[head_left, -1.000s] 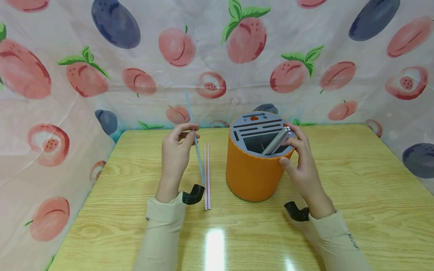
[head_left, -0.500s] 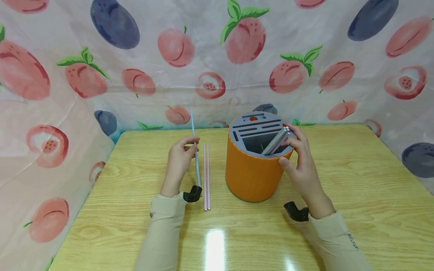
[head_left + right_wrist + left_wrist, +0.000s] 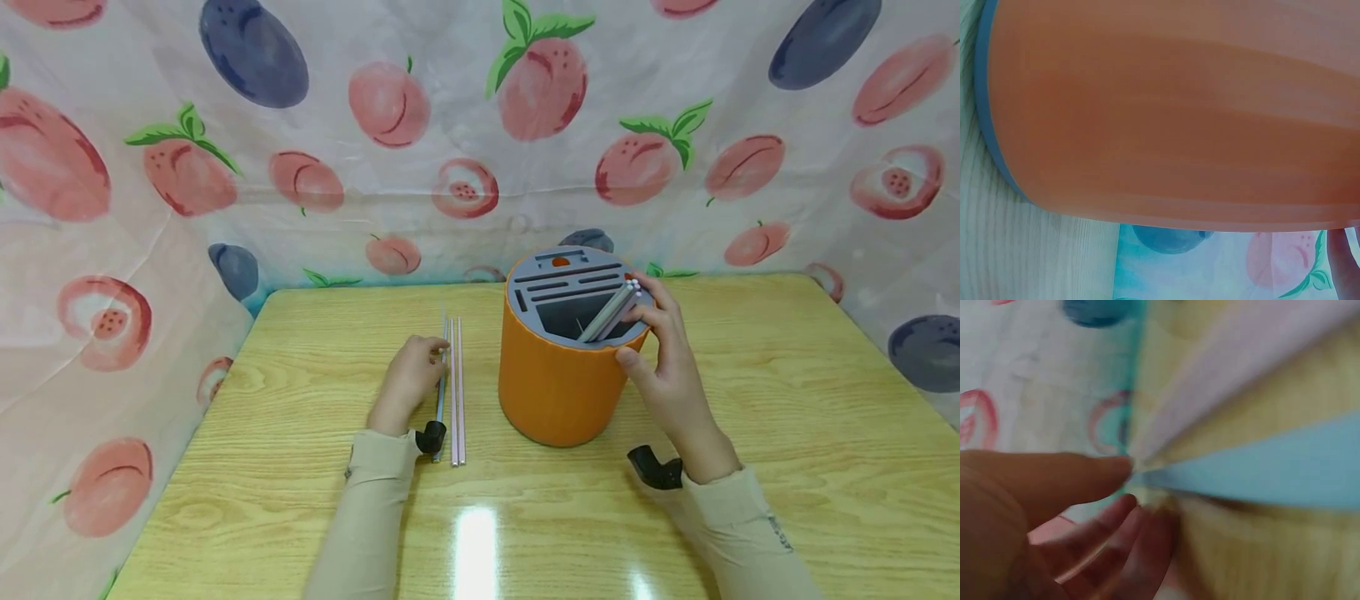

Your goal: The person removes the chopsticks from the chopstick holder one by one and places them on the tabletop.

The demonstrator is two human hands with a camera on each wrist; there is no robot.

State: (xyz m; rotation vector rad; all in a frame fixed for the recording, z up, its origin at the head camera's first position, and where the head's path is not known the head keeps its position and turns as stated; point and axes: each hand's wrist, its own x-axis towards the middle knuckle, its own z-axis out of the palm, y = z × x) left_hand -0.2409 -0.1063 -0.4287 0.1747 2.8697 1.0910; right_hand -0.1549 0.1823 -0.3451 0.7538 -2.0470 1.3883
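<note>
My left hand [image 3: 411, 377] is low over the table, thumb and fingertips at a pale blue chopstick [image 3: 441, 398]. In the left wrist view the blue chopstick [image 3: 1260, 469] runs rightward from between the thumb and the fingers. Close beside it on its right lie two pink chopsticks [image 3: 462, 392], side by side and lengthwise. An orange round utensil holder [image 3: 551, 383] with a grey slotted top stands upright to their right. Gripping its right upper edge is my right hand [image 3: 663, 358]. Several light-coloured chopsticks [image 3: 611, 312] lean in the holder's large opening, near those fingers.
The wood-grain table [image 3: 277, 467] reaches to a fruit-patterned cloth [image 3: 300, 225] hanging behind it and at the left. Black wrist mounts [image 3: 656, 468] stick out from both sleeves.
My left hand has come down and toward the right, bringing the blue chopstick from a raised tilt to lie along the left of the pink pair. The right hand and holder stay put.
</note>
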